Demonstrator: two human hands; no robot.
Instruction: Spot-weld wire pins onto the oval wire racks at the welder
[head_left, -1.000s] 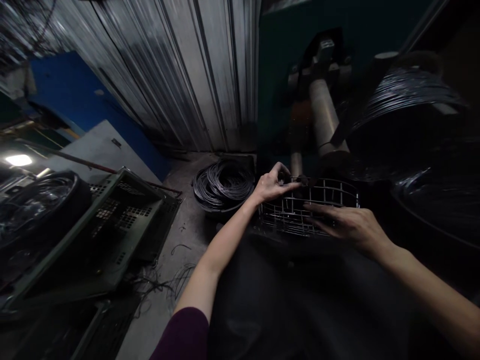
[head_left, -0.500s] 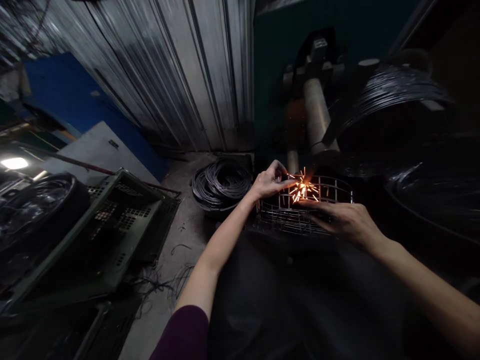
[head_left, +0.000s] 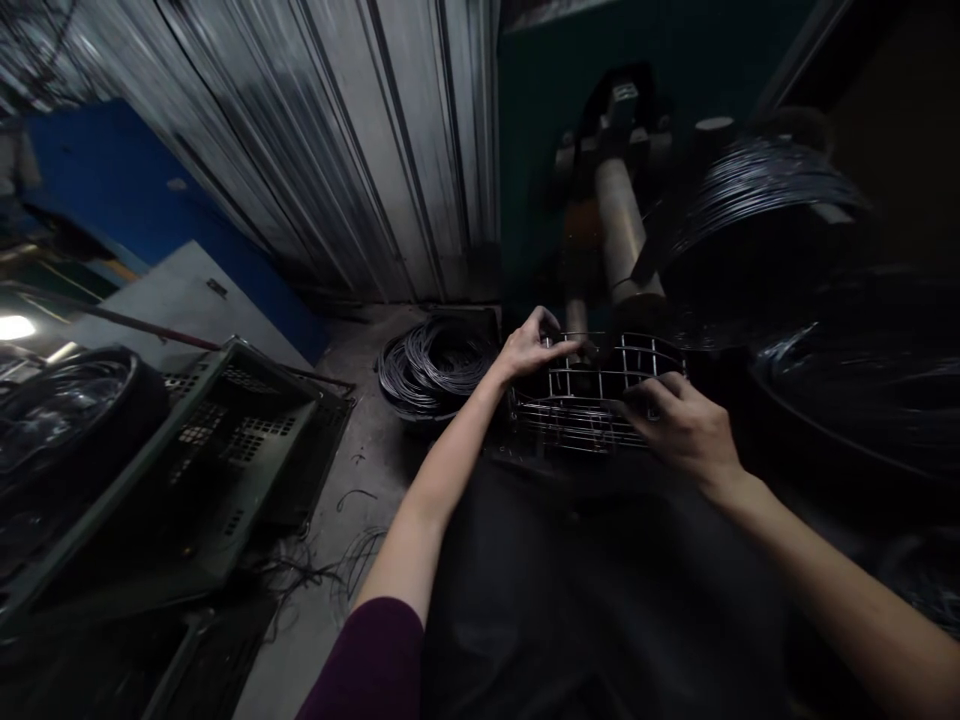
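Observation:
A curved metal wire rack sits at the spot welder's lower end, with more wire pieces beneath it. My left hand pinches the rack's upper left part, thumb stretched along the top wire. At the rack's lower right, my right hand has its fingers curled and closed on the wires; its fingertips are dark and partly hidden. The welder's thick cylindrical electrode arm comes down just above the rack, and a thinner rod stands close to my left fingertips.
Coiled wire lies on the floor to the left. A green perforated crate is tilted farther left, near loose wire scraps. A large wire coil stands on the right. Corrugated metal wall rises behind.
The bright sparks between my hands are gone. My right hand has gone from stretched fingers under the rack to curled fingers at its right side. The view has shifted slightly.

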